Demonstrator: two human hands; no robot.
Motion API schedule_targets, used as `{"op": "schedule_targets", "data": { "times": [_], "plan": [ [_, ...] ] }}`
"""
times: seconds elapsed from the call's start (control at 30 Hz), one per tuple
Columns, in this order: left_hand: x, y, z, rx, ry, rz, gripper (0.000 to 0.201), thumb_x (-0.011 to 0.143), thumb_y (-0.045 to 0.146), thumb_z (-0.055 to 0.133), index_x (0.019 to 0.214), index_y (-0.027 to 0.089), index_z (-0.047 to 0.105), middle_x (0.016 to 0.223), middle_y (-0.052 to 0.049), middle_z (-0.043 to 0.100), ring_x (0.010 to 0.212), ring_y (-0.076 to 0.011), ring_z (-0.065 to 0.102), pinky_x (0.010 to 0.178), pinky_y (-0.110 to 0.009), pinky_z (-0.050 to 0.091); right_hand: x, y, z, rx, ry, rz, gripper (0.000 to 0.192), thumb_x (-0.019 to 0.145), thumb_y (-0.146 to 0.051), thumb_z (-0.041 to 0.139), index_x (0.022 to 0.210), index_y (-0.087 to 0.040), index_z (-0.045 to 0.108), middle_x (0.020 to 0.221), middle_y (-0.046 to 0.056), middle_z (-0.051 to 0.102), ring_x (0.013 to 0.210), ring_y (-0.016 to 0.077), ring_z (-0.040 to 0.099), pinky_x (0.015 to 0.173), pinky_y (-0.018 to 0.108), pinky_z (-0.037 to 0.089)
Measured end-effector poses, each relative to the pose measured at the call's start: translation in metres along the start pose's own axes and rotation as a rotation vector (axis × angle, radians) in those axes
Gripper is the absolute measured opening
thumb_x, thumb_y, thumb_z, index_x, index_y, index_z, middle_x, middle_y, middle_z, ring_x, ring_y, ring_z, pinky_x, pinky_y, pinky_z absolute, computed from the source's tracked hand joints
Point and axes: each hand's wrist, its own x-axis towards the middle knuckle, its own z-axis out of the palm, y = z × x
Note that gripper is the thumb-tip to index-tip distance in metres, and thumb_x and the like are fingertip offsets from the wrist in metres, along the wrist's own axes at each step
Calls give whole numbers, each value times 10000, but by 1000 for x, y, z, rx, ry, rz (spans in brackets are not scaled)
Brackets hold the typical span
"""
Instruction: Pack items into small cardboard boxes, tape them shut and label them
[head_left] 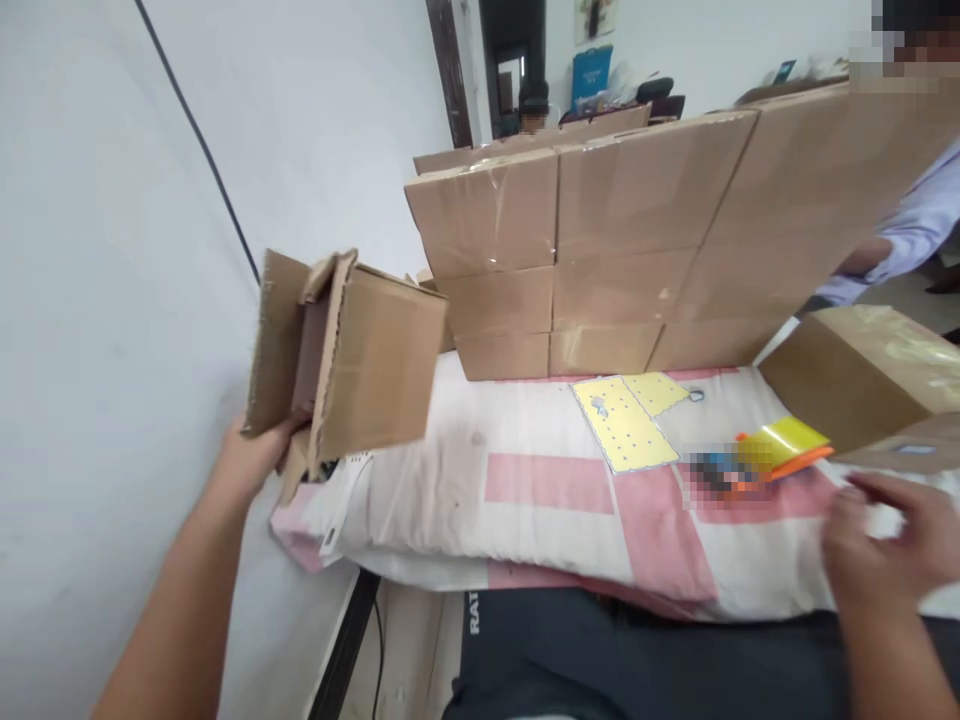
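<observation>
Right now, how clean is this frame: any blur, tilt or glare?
Head view: strongly tilted; right hand motion-blurred; left hand gripping the open cardboard box is fairly sharp; even, soft light, mild sheen on the tape of the stacked boxes; pixelated patches beside the yellow sheet.

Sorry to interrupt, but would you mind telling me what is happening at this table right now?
A person's left hand grips an open cardboard box by its flap, lifted at the left end of a cloth-covered table. Their right hand rests on the cloth, fingers curled and holding nothing, near an orange and yellow tool. Two yellow dotted boards lie mid-table before a wall of stacked boxes. Another person's sleeve shows at the right.
</observation>
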Motion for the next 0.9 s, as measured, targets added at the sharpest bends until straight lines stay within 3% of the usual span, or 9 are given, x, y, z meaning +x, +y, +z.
{"op": "schedule_targets", "data": {
  "times": [0.07, 0.13, 0.2, 0.27, 0.3, 0.43, 0.57, 0.73, 0.9],
  "plan": [
    [-57, 4, 3, -57, -177, 118, 394, 723, 489, 743, 996, 206, 731, 908, -31, 752, 969, -323, 684, 771, -404, 592, -24, -40, 5, 256, -264, -283, 446, 771, -534, 718, 1176, -353, 678, 1103, 120, 725, 1114, 386, 690, 1035, 664, 525],
    [-110, 12, 22, -108, -378, 368, 414, 777, 521, 689, 1086, 249, 740, 1101, -44, 743, 1084, -329, 671, 949, -445, 577, -51, -81, 14, 478, -660, -390, 889, 750, -575, 791, 1528, -326, 440, 1508, 138, 550, 1379, 386, 549, 1108, 638, 490],
    [-149, 19, 49, -112, -657, 603, 378, 818, 493, 657, 1110, 276, 756, 1169, -62, 715, 1132, -308, 655, 1059, -433, 526, -75, -111, 26, 646, -1057, -408, 1203, 708, -716, 793, 1662, -286, 199, 1676, 145, 356, 1550, 400, 343, 1231, 632, 345],
    [-167, 20, 75, -176, -724, 632, 361, 814, 470, 657, 1080, 248, 756, 1140, -76, 708, 1104, -296, 659, 1047, -427, 530, -91, -123, 35, 879, -1317, -352, 1350, 667, -873, 712, 1690, -276, 64, 1698, 156, 319, 1559, 390, 334, 1254, 589, 314],
    [-169, 18, 85, -214, -716, 600, 364, 806, 469, 665, 1063, 225, 748, 1117, -82, 714, 1095, -297, 661, 1024, -427, 541, -96, -123, 38, 957, -1374, -309, 1402, 635, -909, 702, 1692, -275, 33, 1699, 164, 312, 1545, 388, 360, 1252, 567, 318],
    [-152, 8, 102, -308, -693, 433, 372, 721, 500, 748, 877, 164, 713, 904, -92, 743, 919, -291, 690, 806, -389, 590, -109, -105, 41, 1076, -1315, -152, 1524, 541, -890, 786, 1692, -278, -3, 1676, 189, 339, 1456, 389, 483, 1216, 533, 371],
    [-129, 11, 91, -332, -724, 427, 452, 627, 547, 777, 828, 148, 705, 798, -64, 729, 729, -224, 673, 625, -312, 550, -123, -88, 38, 1032, -1186, -79, 1461, 604, -785, 844, 1692, -308, -6, 1682, 163, 346, 1468, 379, 477, 1212, 540, 394],
    [-104, 31, 27, -273, -491, 440, 434, 612, 531, 801, 806, 149, 729, 714, -34, 693, 596, -153, 588, 518, -261, 486, -134, -78, 41, 963, -1094, -202, 1368, 617, -854, 774, 1693, -313, 125, 1752, 86, 197, 1622, 383, 174, 1330, 583, 146],
    [-109, 58, -51, -246, 14, 645, 289, 799, 461, 760, 913, 196, 780, 722, -21, 663, 593, -139, 557, 466, -265, 435, -143, -74, 48, 877, -1064, -258, 1074, 836, -741, 659, 1689, -343, 142, 1757, 52, 188, 1632, 336, 159, 1340, 572, 127]
  ]
}}
